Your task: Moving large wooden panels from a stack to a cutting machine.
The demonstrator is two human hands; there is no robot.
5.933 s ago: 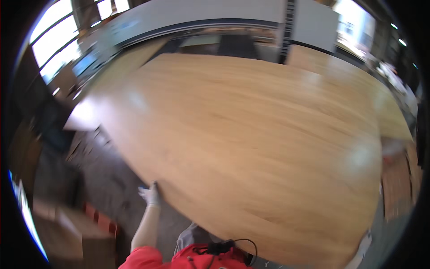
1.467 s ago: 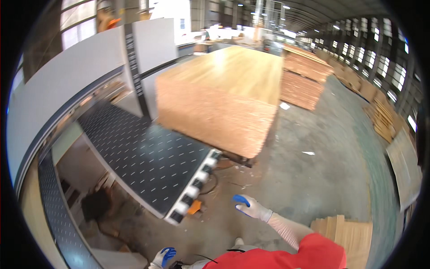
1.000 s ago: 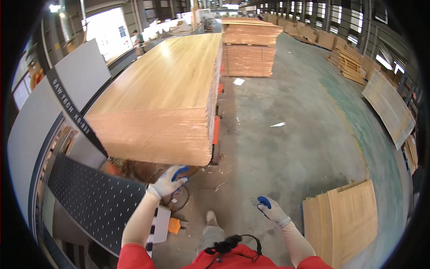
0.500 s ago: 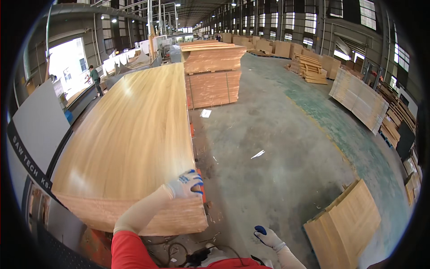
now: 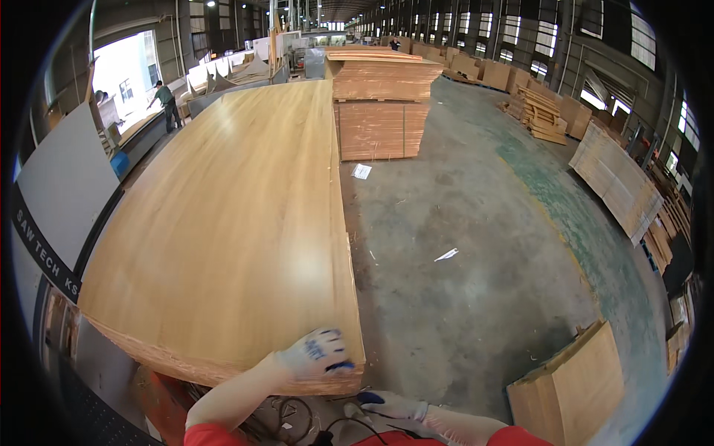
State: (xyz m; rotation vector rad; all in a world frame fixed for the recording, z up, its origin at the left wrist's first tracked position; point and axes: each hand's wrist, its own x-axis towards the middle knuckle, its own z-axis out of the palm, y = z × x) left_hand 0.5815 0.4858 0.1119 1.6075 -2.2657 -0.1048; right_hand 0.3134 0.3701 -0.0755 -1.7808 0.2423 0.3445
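A tall stack of wood-grain panels [image 5: 223, 193] fills the left and middle, its smooth tan top sheet facing up. My left hand [image 5: 321, 354], in a white glove with blue-coated fingertips, lies on that sheet close to the near right corner. Its fingers are bent, and nothing shows in them. My right hand [image 5: 394, 406], gloved the same way, is low beside the near right corner of the stack, fingers pointing left and apparently stretched out. I see nothing in it; whether it touches the stack's edge I cannot tell.
Behind stands another strapped stack of boards [image 5: 381, 126]. At the near right lie loose panels [image 5: 576, 383], and pale sheets [image 5: 616, 182] lean farther off. A grey machine panel [image 5: 67, 186] is at the left. A person [image 5: 167, 104] stands far left. Cables [image 5: 294, 416] lie near my body.
My left hand has slid from the right edge onto the top sheet near the corner. My right hand has swung left, toward the stack's near right corner. My view has shifted.
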